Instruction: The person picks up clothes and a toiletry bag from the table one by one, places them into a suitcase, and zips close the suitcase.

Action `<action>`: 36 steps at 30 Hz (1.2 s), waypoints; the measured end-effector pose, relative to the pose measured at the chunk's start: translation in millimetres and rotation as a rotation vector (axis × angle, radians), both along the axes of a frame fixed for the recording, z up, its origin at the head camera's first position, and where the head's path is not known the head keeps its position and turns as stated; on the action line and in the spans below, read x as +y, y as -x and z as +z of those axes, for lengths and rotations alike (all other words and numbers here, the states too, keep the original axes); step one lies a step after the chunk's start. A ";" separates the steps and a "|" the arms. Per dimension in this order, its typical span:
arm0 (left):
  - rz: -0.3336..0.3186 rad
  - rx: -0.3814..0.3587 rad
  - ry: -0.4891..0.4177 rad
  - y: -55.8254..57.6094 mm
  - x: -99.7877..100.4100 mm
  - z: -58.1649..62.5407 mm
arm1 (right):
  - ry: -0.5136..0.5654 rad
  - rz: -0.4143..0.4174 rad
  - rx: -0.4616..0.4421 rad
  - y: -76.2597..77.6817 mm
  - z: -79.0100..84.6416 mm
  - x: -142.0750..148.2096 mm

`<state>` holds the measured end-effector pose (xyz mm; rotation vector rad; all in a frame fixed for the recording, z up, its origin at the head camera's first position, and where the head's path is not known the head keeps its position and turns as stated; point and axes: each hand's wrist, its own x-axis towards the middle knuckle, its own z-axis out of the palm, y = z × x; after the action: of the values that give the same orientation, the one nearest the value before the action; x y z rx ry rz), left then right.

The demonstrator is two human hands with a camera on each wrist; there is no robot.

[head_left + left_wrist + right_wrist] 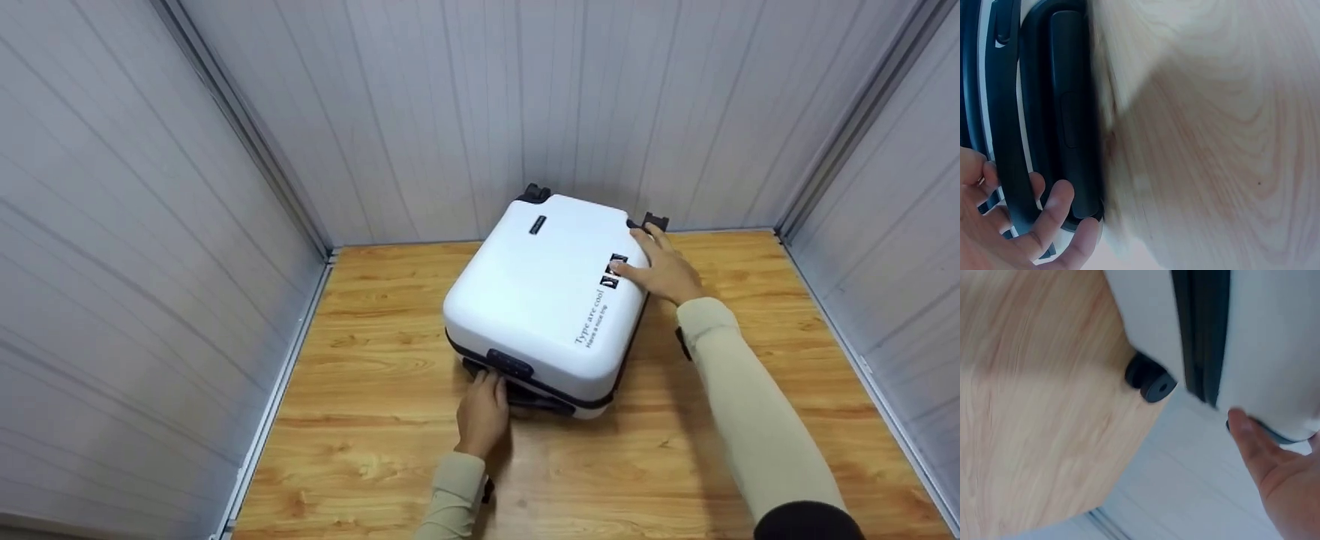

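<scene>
A white hard-shell suitcase (525,292) lies on the floor, its printed face upward and its wheeled end toward the back wall. At its near end, my left hand (481,412) has its fingers hooked round the black carry handle (1008,118). Beside that handle, in the left wrist view, sits the black telescopic handle (1075,101), folded in. My right hand (664,270) rests spread at the far right corner, thumb on the printed face. Its fingers are fairly straight against the corner's edge, near a black wheel (655,222). Another wheel (1157,387) shows in the right wrist view.
Pale panelled walls (420,120) stand at the back, left and right. The wood-patterned floor (360,390) extends on both sides of the suitcase, whose far end is near the back wall. A black lock (510,363) is set in the suitcase's near edge.
</scene>
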<state>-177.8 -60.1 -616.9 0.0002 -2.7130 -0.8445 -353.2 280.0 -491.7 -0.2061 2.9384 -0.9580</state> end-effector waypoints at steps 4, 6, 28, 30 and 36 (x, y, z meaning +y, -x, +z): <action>0.004 -0.008 -0.005 -1.9 -1.1 -0.9 | -0.032 0.003 -0.029 6.0 4.1 2.6; 0.006 -0.004 -0.002 -1.3 -1.5 -0.3 | -0.035 -0.003 -0.035 7.5 5.1 3.0; 0.023 -0.016 0.043 31.2 -27.8 6.4 | 0.039 -0.072 -0.033 -11.1 -10.5 22.7; 0.024 -0.064 0.046 40.5 -35.5 10.4 | 0.050 -0.061 -0.053 -13.5 -10.5 25.7; 0.016 -0.199 0.040 71.3 -61.5 20.2 | 0.080 0.041 -0.114 -17.6 -9.7 31.9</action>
<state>-249.1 -121.6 -596.7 0.1025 -2.9107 -0.8257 -335.6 311.9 -501.4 -0.2068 2.7854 -1.0458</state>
